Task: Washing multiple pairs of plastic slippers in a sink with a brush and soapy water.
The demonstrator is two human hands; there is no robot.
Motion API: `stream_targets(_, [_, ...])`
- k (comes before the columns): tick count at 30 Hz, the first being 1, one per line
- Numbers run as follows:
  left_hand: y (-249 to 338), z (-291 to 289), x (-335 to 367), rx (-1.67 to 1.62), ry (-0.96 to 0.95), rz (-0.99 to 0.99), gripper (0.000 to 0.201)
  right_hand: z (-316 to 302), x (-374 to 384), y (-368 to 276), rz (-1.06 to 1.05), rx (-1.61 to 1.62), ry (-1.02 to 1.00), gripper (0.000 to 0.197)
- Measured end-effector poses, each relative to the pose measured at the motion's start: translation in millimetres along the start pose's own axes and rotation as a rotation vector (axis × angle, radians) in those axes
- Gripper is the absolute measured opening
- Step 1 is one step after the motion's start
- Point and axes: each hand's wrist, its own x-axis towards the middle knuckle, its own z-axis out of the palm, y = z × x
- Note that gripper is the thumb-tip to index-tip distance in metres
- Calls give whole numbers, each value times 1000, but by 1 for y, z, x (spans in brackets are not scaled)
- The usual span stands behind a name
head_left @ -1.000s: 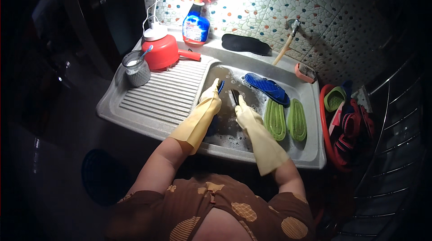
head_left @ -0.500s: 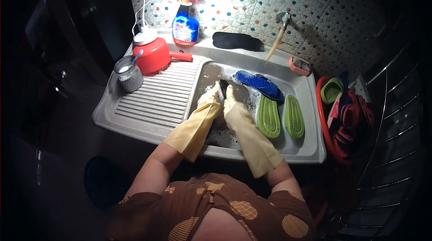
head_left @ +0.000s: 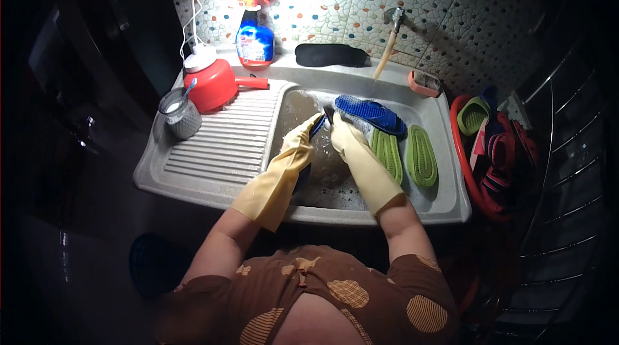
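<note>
Both my hands wear cream rubber gloves over the sink basin (head_left: 445, 171), which holds murky, sudsy water. My left hand (head_left: 300, 140) is closed on a blue slipper (head_left: 316, 126); only a dark blue edge shows past the fingers, with more blue beside the glove lower down. My right hand (head_left: 345, 137) grips a dark, narrow thing, perhaps a brush (head_left: 329, 113), close to the slipper. Beyond my right hand lies another blue slipper (head_left: 371, 115), sole up. Two green slippers, one partly behind my right glove (head_left: 385, 155) and one farther right (head_left: 422, 157), rest in the basin.
On the ribbed drainboard (head_left: 219, 145) stand a red kettle-like container (head_left: 211, 85) and a glass jar (head_left: 180, 116). Along the back ledge are a spray bottle (head_left: 255, 42), a black insole-shaped piece (head_left: 331, 55) and a pink soap box (head_left: 424, 83). A red basin (head_left: 459, 151) of slippers stands right; a tap hose (head_left: 387, 55) hangs above.
My hands have moved slightly apart, and the right has shifted right, now covering more of the nearer green slipper. A blue edge shows at my left fingers. The whole view has shifted a little.
</note>
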Motion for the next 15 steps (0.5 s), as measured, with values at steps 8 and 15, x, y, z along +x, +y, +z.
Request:
stream_targets(8, [4,-35,-5,-118,59,-198,57,17,-38,23,164,-453,108,57])
stream_targets(15, [-18,-7,-1,155,5,-168,49,22,-121,-27,-212,-427,156,55])
